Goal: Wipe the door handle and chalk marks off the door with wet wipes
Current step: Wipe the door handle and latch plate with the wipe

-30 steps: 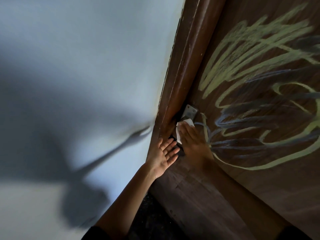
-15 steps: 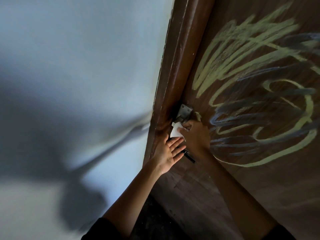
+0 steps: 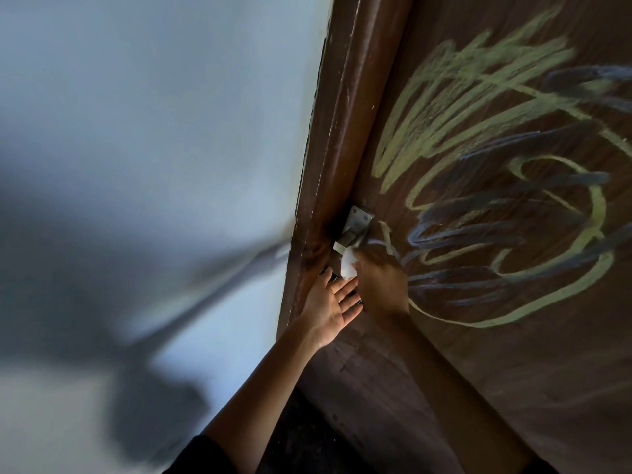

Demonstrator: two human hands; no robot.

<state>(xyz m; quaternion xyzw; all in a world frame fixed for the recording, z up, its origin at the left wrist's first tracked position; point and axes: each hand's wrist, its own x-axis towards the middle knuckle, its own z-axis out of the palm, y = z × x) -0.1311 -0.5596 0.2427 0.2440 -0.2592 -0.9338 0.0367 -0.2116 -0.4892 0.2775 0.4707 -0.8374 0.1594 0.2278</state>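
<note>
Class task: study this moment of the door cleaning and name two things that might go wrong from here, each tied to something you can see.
1. The right hand rubs the wet wipe at the metal door handle, right beside the chalk marks; it may smear chalk onto the handle.
2. The left hand lies open by the door frame; if the door swings, fingers might get pinched.

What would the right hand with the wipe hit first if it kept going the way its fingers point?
Most likely the metal door handle: the right hand points up along the door, its wet wipe already at the handle's lower end. Depth is hard to judge.
</note>
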